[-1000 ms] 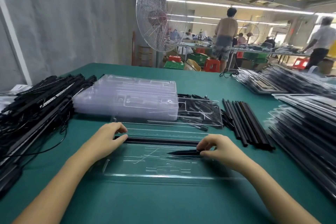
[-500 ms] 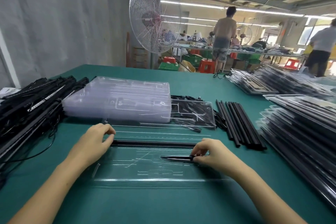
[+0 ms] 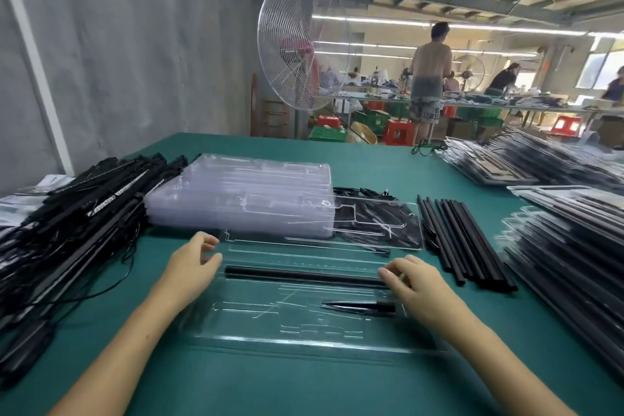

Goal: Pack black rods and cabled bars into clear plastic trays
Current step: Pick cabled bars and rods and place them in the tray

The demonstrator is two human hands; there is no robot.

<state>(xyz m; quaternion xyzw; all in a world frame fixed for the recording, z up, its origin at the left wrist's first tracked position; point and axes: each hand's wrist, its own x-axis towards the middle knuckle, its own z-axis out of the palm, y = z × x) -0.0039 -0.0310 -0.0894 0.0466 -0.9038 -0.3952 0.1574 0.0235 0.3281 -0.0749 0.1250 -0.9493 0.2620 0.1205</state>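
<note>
A clear plastic tray (image 3: 304, 334) lies flat on the green table in front of me. One long black rod (image 3: 304, 275) sits across its upper groove. A short black pointed piece (image 3: 361, 307) rests in the tray's lower right part, untouched. My left hand (image 3: 192, 267) hovers at the rod's left end with loosely curled fingers and holds nothing. My right hand (image 3: 415, 284) rests its fingertips on the rod's right end.
A stack of empty clear trays (image 3: 243, 199) stands behind, with a tray of small black parts (image 3: 378, 223) beside it. Cabled bars (image 3: 67, 223) are heaped at the left. Loose black rods (image 3: 462, 240) and stacks of packed trays (image 3: 574, 246) fill the right.
My right hand let go of the short pointed piece and moved up to the rod's right end. My left hand came off the rod's left end.
</note>
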